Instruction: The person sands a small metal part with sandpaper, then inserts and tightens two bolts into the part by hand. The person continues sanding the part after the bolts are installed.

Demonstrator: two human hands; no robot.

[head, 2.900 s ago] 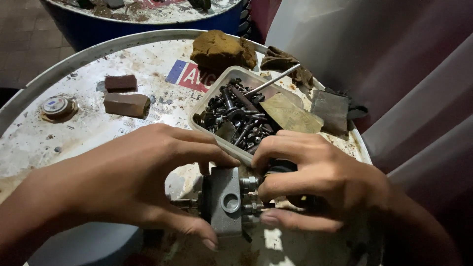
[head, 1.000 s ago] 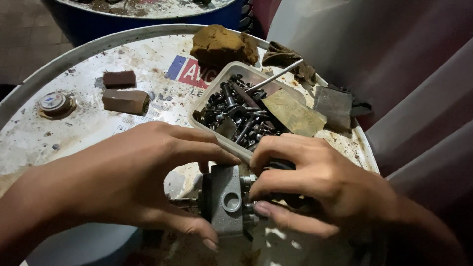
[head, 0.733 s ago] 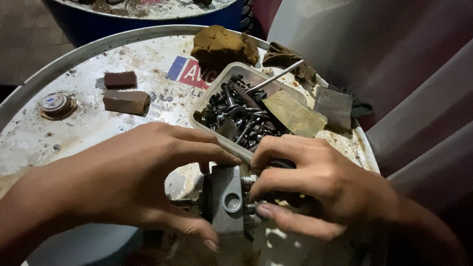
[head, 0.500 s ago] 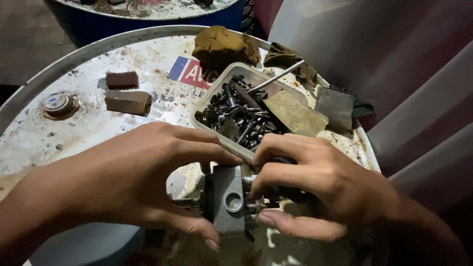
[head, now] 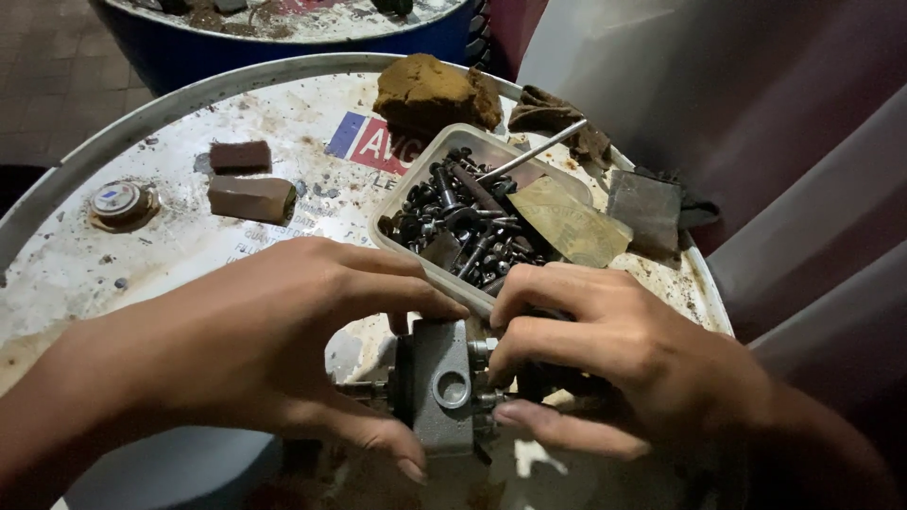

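The left hand (head: pixel 274 349) and the right hand (head: pixel 614 364) both grip the small grey metal housing (head: pixel 439 387), fingers closed on it at the near edge of the drum lid (head: pixel 189 246); judged from this, fitting work on its right side is in progress, not complete. Behind it, a plastic tray (head: pixel 425 260) holds dark bolts, near two brown blocks (head: pixel 250 198), a brown sponge (head: pixel 430 90) and a grey wall.

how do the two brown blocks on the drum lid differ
The nearer block is larger and a lighter tan-brown; the farther block is smaller and a darker reddish brown. The nearer block shows a tall lit side face, while the farther block looks flatter. Both are rectangular, lie flat on the drum lid close together but apart, away from both hands.
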